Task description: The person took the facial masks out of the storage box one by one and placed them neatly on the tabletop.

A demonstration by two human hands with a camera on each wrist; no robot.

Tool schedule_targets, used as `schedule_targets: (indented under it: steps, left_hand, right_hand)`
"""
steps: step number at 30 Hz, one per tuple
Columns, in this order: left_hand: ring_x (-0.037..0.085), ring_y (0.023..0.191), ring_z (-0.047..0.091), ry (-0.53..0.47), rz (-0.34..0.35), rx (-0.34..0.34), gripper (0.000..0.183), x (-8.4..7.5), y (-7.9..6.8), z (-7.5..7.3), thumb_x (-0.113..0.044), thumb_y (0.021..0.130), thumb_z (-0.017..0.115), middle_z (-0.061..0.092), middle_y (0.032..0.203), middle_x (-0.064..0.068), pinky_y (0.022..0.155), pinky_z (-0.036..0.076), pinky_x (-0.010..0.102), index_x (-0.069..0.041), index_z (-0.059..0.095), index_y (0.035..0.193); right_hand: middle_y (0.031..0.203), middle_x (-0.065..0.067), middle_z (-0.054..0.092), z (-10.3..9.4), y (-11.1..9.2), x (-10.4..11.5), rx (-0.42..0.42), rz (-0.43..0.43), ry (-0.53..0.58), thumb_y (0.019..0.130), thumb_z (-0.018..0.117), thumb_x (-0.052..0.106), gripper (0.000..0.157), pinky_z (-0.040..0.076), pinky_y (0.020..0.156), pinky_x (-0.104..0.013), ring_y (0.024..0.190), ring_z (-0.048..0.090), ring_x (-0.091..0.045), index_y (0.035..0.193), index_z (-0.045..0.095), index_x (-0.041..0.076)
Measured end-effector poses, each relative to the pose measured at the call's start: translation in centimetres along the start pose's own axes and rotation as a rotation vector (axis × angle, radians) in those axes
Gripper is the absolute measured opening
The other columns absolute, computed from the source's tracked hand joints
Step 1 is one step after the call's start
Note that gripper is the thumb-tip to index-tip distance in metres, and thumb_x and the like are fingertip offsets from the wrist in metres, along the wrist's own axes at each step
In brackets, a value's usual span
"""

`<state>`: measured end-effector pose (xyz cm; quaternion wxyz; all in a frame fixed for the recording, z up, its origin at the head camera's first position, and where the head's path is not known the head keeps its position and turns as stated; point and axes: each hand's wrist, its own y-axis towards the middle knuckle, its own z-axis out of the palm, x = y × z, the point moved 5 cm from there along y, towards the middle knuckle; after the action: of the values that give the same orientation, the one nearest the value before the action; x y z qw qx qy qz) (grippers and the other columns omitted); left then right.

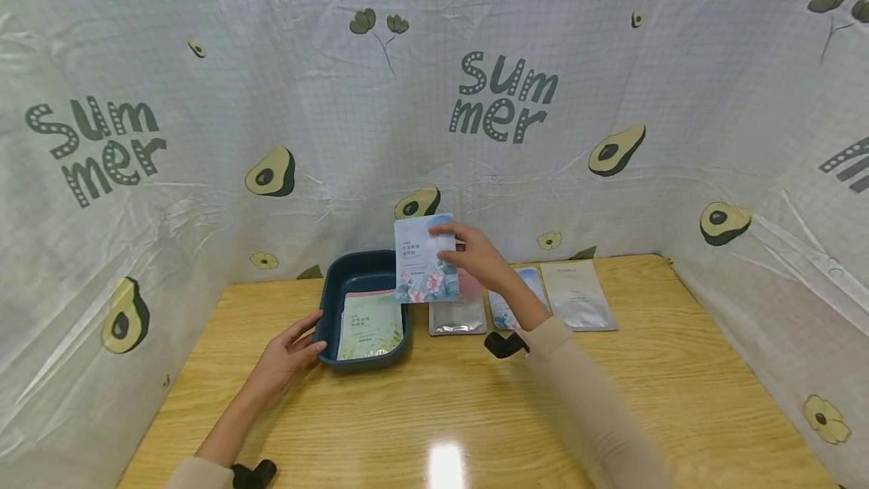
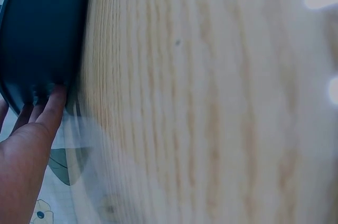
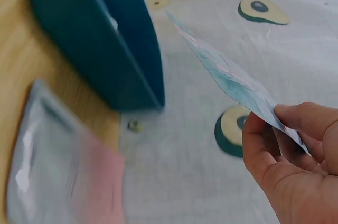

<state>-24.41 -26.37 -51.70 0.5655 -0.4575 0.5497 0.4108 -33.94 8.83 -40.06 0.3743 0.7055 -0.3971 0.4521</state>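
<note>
1. Head view: right hand (image 1: 478, 255), one, is pinching a pale blue floral packet (image 1: 417, 262) between thumb and fingers.
2. Pale blue floral packet: is being held up off the table (image 1: 380, 429), its printed face showing; in the head view it is overlapping the right edge of the bin. In the right wrist view it is slanting.
3. Left hand (image 1: 288, 357), one: is touching the bin's left end with fairly straight, extended fingers.
4. Bin (image 1: 363, 363), dark blue, rounded corners: is standing upright on the table.
5. Green packet (image 1: 370, 327): is lying inside the bin, a pink edge showing behind it.
6. Silver-and-pink packet (image 1: 458, 317): is lying just right of the bin.
7. Second floral packet (image 1: 502, 312): is lying farther right, the right forearm partly covering it.
8. White-and-silver packet (image 1: 580, 296): is lying rightmost in the row.
9. Avocado-print cloth (image 1: 305, 96): is hanging behind the table.
</note>
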Motion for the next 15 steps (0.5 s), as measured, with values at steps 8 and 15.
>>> schedule_targets:
  steps: [8, 15]
  left_hand:
    - [0.003, 0.123, 0.056, -0.005, -0.001, 0.000, 0.069, 0.0, -0.2, -0.1, -0.007, 0.101, 0.062, 0.026, 0.161, 0.024, 0.093, 0.053, 0.020, -0.001, 0.026, 0.159]
    - [0.004, 0.125, 0.055, 0.010, -0.007, 0.004, 0.070, -0.2, -0.2, 0.0, -0.009, 0.101, 0.063, 0.027, 0.161, 0.026, 0.094, 0.053, 0.021, -0.001, 0.026, 0.159]
  right_hand:
    - [0.154, -0.010, 0.043, -2.3, -4.7, -2.0, 0.048, 0.054, -0.004, 0.102, 0.062, 0.006, 0.043, 0.054, 0.092, -0.040, 0.123, 0.059, -0.030, 0.144, 0.055, 0.011]
    - [0.150, -0.013, 0.048, -2.0, -8.7, -4.7, 0.070, 0.155, -0.039, 0.099, 0.066, 0.010, 0.043, 0.051, 0.070, -0.035, 0.080, 0.056, -0.017, 0.142, 0.058, 0.013]
